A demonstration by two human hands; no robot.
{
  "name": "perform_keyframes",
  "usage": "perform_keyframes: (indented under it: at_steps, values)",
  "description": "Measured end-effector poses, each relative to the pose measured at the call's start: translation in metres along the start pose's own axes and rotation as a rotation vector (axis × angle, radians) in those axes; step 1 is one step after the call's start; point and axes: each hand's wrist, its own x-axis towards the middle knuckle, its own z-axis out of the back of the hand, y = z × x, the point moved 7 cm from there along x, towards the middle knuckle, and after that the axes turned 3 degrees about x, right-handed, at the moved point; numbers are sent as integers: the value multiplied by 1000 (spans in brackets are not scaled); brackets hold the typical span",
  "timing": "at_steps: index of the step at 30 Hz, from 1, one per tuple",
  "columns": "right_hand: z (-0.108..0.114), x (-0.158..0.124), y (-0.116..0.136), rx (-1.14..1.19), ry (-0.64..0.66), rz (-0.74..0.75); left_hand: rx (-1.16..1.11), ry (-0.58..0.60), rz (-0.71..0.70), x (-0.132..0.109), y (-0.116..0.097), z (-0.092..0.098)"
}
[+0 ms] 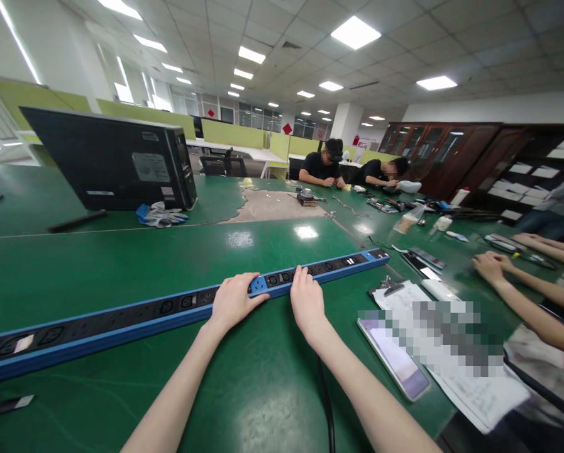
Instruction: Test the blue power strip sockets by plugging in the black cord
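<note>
A long blue-and-black power strip (131, 316) lies slantwise on the green table, its sockets facing up. My left hand (233, 301) is wrapped over the strip near its middle, thumb along the near side beside a blue socket (259, 284). Just to the right, my right hand (306, 301) grips the strip too, fingers curled over its top. The strip's right end (380, 255) reaches toward the middle of the table, while its left end runs out of view. Below my right wrist a black cable (326, 402) hangs down toward the near edge.
Right of my arm lie a phone (397, 358) and a clipboard with papers (470, 390). A co-worker's hands (492, 267) rest beyond them. Gloves (161, 215) lie by a black computer case (144, 167) at the back left. Two people sit at the far side among scattered parts.
</note>
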Motion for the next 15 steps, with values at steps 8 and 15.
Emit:
perform_keyframes:
  at_steps: [8,15]
  values:
    - [-6,3,1,22,7,14,9,-1,-7,0,-2,1]
    - [6,1,-14,36,-18,35,29,24,-14,-2,-6,-1]
